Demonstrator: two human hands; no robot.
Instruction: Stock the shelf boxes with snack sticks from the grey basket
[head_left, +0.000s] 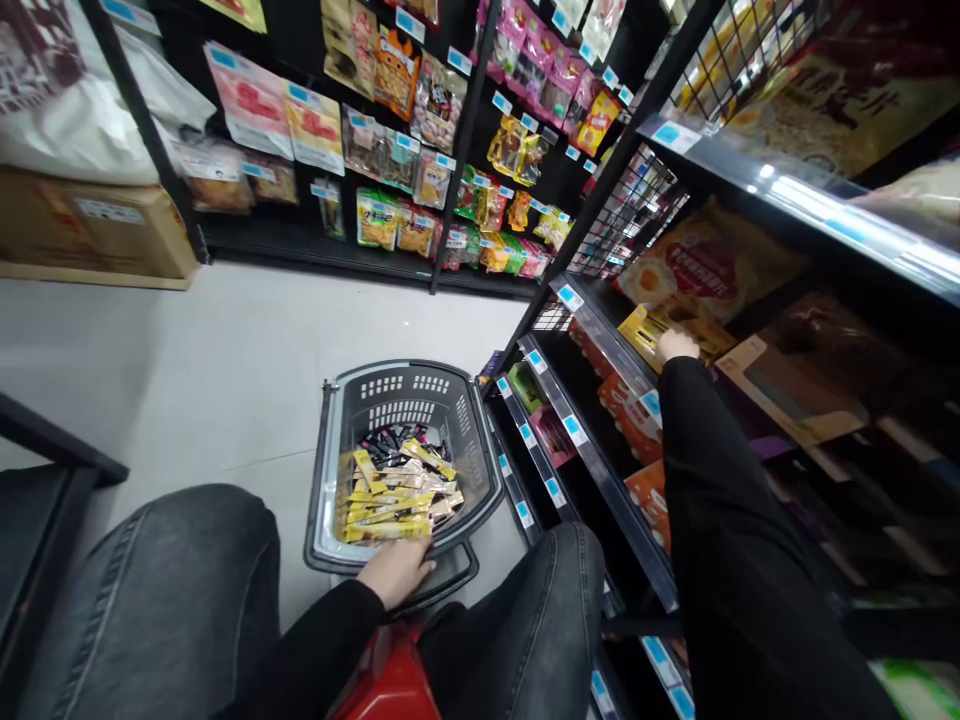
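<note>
A dark grey shopping basket (390, 370) stands on the floor between my knees. My left hand (397, 570) grips its near rim beside the lowered handle (459, 580). Inside lies a heap of slim yellow and beige stick packets (401, 495), with black stick packets (394, 445) toward the far side. On the right, my right arm stretches out to a shelf. There my right hand (677, 346), its fingers curled, is at an open yellow box (639, 330) of stick packets. The fingertips are hidden, so what they hold cannot be made out.
Black shelving with bagged snacks (397, 75) spans the back. A cardboard box (94, 230) lies at the left. Orange-brown packs (630, 415) fill the shelf below my right arm. A shelf edge (810, 200) runs above it. Something red (390, 680) is beneath me.
</note>
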